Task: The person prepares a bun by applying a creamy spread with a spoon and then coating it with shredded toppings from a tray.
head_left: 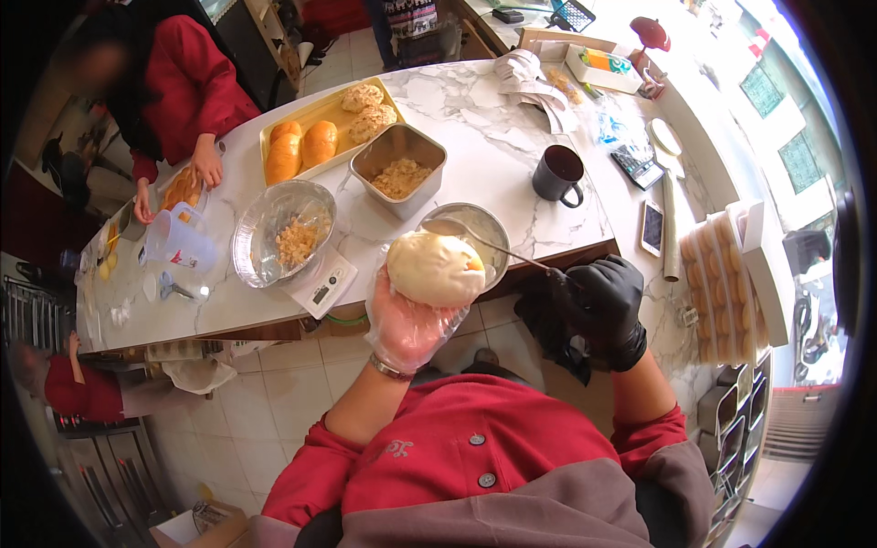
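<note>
My left hand [411, 329], in a clear plastic glove, holds up a bun coated in pale cream [435, 269], with a little orange crust showing at its right side. My right hand [603, 305], in a black glove, grips the handle of a metal spoon [445, 227]. The spoon's bowl is just above the bun's top edge, over a round metal bowl [499, 222]. Behind stands a square metal container [435, 185] with crumbly flakes inside. To its left, a foil-lined bowl [250, 257] with more flakes rests on a white digital scale [332, 284].
A yellow tray [270, 175] holds glossy buns and flake-coated ones. A black mug [556, 175] stands at the right, near a phone [652, 228] and stacked packed goods [726, 294]. A co-worker's hands [205, 164] are at the left beside a plastic jug [178, 240]. Another person is farther left.
</note>
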Demonstrator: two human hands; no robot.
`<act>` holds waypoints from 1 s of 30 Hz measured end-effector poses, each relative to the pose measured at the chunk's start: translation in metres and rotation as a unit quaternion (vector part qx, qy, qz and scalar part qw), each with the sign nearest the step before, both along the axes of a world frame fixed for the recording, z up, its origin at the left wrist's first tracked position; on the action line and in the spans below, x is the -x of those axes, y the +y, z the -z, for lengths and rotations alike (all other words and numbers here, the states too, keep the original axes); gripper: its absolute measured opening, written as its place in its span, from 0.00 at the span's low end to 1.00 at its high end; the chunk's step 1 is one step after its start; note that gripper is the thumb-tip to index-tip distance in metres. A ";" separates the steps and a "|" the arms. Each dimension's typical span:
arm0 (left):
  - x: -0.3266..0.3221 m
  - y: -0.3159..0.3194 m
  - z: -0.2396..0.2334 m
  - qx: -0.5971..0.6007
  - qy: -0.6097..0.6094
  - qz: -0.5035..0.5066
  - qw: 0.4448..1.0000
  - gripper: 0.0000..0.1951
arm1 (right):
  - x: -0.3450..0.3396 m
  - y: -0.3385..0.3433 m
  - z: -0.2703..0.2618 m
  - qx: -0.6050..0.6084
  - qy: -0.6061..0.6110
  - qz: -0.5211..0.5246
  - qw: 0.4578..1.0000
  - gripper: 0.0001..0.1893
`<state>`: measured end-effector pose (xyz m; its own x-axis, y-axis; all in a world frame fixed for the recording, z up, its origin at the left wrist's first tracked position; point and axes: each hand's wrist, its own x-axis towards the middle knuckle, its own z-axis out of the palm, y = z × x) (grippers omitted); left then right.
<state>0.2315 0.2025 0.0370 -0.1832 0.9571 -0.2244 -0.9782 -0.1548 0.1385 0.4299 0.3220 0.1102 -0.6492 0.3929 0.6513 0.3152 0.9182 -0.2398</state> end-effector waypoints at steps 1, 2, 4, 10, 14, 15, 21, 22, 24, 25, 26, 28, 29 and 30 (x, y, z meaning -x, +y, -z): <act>0.001 -0.001 0.002 0.005 0.006 -0.006 1.000 0.30 | 0.000 -0.001 0.003 0.012 -0.005 -0.005 1.000 0.09; 0.002 -0.001 0.003 0.009 0.014 -0.011 1.000 0.30 | 0.000 -0.001 0.004 0.023 -0.009 -0.009 1.000 0.09; 0.003 -0.001 0.001 0.011 0.006 -0.011 1.000 0.29 | -0.005 -0.006 0.004 0.027 -0.006 0.005 1.000 0.09; 0.000 0.001 -0.010 0.000 -0.003 -0.042 0.999 0.28 | -0.006 -0.009 0.007 0.024 0.019 0.009 0.999 0.09; 0.003 0.004 -0.008 -0.058 -0.038 -0.054 0.996 0.26 | -0.012 -0.012 0.015 0.027 0.016 0.027 0.999 0.09; 0.003 0.005 -0.009 -0.058 -0.037 -0.053 0.996 0.26 | -0.012 -0.013 0.016 0.027 0.017 0.027 0.999 0.09; 0.004 0.003 -0.013 -0.045 -0.003 -0.057 0.997 0.26 | -0.018 -0.015 0.016 0.007 0.036 0.046 0.998 0.10; 0.003 0.004 -0.016 -0.039 -0.005 -0.059 0.998 0.26 | -0.017 -0.013 0.015 0.002 0.030 0.025 0.999 0.10; 0.003 0.003 -0.017 -0.033 -0.007 -0.061 0.998 0.26 | -0.017 -0.013 0.012 -0.002 0.024 0.002 1.000 0.10; 0.004 0.002 -0.014 -0.038 -0.004 -0.059 0.998 0.26 | -0.019 -0.014 0.010 -0.001 0.029 0.010 1.000 0.10; 0.005 0.002 -0.013 -0.043 -0.002 -0.056 0.998 0.26 | -0.020 -0.014 0.008 0.000 0.034 0.019 0.999 0.11; 0.003 0.004 -0.016 -0.037 -0.007 -0.057 0.998 0.26 | -0.016 -0.012 0.009 -0.005 0.025 -0.001 1.000 0.11; 0.002 0.004 -0.018 -0.032 -0.010 -0.062 0.998 0.26 | -0.014 -0.011 0.009 -0.011 0.018 -0.024 0.999 0.11; 0.003 0.003 -0.017 -0.033 -0.009 -0.063 0.997 0.26 | -0.015 -0.012 0.009 -0.012 0.019 -0.025 0.999 0.11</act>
<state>0.2283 0.2058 0.0545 -0.2992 0.9396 -0.1663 -0.9527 -0.2844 0.1071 0.4445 0.3099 0.1012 -0.6432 0.3440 0.6841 0.2592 0.9385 -0.2283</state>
